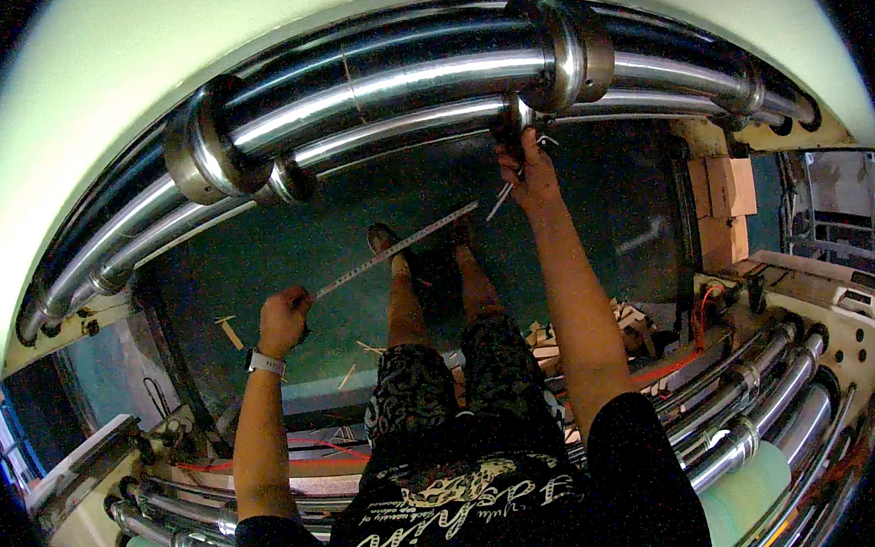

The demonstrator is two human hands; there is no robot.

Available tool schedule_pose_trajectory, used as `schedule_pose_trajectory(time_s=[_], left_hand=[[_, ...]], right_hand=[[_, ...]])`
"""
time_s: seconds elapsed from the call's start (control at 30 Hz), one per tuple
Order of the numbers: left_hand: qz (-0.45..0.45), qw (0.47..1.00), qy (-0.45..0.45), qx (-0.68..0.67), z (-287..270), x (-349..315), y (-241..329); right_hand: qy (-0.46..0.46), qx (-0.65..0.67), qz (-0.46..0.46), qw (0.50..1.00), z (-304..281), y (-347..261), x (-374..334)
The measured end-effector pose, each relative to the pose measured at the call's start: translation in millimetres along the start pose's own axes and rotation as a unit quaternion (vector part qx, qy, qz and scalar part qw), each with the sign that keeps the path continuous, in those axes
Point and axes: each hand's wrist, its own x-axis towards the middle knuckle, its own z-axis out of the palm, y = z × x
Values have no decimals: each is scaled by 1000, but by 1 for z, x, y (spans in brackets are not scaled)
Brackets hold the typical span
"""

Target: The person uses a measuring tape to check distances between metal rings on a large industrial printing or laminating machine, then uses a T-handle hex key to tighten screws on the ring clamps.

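My left hand [286, 319] is closed around one end of a long, thin ruler [396, 248] with dark marks along it. The ruler slants up to the right over the floor, its far end free. My right hand [534, 175] reaches up to a small collar [520, 116] on the lower chrome shaft [419, 126]. Its fingers are closed on a thin metal rod-like tool [499, 202] that sticks out below the hand; its exact kind does not show. Just above sits a large metal ring collar [566, 50] on the thicker upper roller [386, 86].
Another ring collar [207, 142] sits farther left on the upper roller. Behind me are more rollers [757, 424], red cords and a heap of cardboard scraps [592, 334]. Brown boxes [726, 206] stand at the right. Small scraps [229, 332] lie on the dark green floor [245, 245].
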Motion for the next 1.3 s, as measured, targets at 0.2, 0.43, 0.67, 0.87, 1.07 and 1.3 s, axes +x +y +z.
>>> schedule_pose_trajectory(time_s=[0.2,0.43,0.67,0.87,1.07,1.3], left_hand=[[-25,1000,-3,3,-3,0,2],[-20,999,-12,48,-2,2,-6],[49,998,36,13,-9,0,-9],[115,988,105,-12,-69,6,19],[208,965,157,15,-106,51,45],[260,948,177,48,-106,83,50]], right_hand=[[-15,4,4,1000,-10,4,9],[-7,-2,13,1000,0,-3,1],[17,-18,12,1000,1,-3,1],[133,-148,-71,977,13,-2,-38],[96,-209,-321,919,22,-25,-29],[100,-331,-359,867,8,-23,-10]])
